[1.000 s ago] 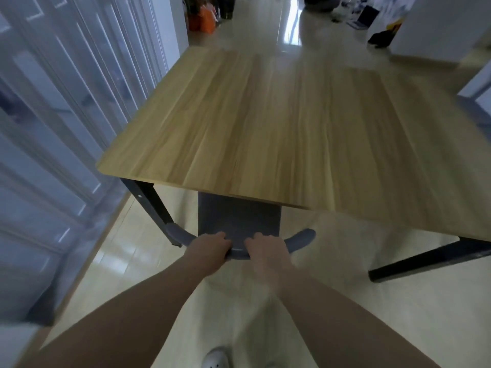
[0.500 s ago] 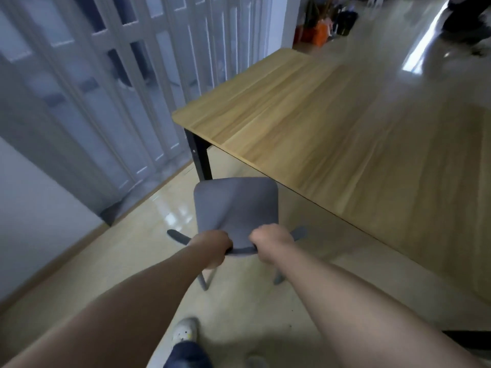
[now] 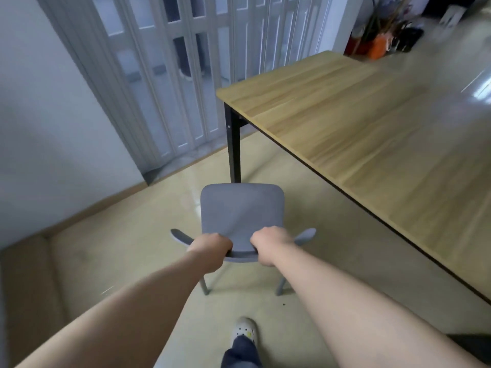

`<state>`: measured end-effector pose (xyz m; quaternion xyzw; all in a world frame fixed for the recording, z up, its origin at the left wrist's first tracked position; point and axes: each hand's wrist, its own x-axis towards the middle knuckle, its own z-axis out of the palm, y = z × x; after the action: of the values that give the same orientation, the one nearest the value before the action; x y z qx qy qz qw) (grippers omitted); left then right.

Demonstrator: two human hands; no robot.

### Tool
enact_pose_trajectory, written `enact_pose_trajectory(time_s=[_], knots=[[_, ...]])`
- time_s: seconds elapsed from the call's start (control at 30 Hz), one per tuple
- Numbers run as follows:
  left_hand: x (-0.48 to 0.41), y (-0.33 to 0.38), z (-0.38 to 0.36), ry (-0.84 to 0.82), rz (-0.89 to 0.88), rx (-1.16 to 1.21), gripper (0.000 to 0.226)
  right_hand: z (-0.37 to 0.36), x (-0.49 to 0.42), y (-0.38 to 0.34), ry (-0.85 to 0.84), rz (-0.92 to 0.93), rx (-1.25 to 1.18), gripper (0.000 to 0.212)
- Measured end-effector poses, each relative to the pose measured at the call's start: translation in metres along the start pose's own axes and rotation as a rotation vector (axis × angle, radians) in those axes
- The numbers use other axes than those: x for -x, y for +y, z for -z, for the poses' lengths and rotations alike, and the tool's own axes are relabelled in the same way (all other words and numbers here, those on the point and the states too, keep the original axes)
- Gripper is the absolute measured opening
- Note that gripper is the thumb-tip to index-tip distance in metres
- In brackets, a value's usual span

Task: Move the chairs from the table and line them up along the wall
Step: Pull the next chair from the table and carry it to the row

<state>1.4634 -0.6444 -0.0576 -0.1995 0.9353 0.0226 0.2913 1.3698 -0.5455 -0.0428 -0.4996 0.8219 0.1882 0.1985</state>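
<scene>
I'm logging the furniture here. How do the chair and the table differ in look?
The chair has a grey seat and pale grey legs; the table has a light wood-grain top and a black leg. The chair sits low; the table stands taller and much broader. The left hand and right hand grip the chair's backrest; the table is untouched. Both stand on the beige floor.
</scene>
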Motion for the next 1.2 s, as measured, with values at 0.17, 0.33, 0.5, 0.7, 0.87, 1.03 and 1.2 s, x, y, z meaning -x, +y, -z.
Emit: enact_pose_trajectory(time_s=[0.17, 0.33, 0.5, 0.7, 0.87, 1.03, 1.2], knots=[[0.067, 0.036, -0.04, 0.02, -0.01, 0.009, 0.036, -0.038, 0.066, -0.022, -0.011, 0.015, 0.008, 0.032], [0.12, 0.074, -0.07, 0.008, -0.022, 0.013, 0.035, -0.075, 0.125, -0.032, -0.021, 0.032, 0.015, 0.032], [0.164, 0.129, -0.092, 0.03, 0.037, 0.041, 0.034, -0.112, 0.177, -0.023, -0.026, 0.064, 0.048, 0.031], [0.197, 0.216, -0.104, 0.028, 0.106, 0.101, 0.034, -0.151, 0.238, 0.019, -0.021, 0.112, 0.092, 0.026], [0.221, 0.307, -0.118, 0.035, 0.148, 0.183, 0.031, -0.189, 0.3, 0.072, -0.023, 0.18, 0.119, 0.022], [0.244, 0.39, -0.131, 0.019, 0.126, 0.182, 0.024, -0.227, 0.36, 0.12, -0.038, 0.173, 0.146, 0.031], [0.261, 0.454, -0.137, 0.004, 0.078, 0.237, 0.022, -0.255, 0.408, 0.155, -0.109, 0.088, 0.094, 0.02]])
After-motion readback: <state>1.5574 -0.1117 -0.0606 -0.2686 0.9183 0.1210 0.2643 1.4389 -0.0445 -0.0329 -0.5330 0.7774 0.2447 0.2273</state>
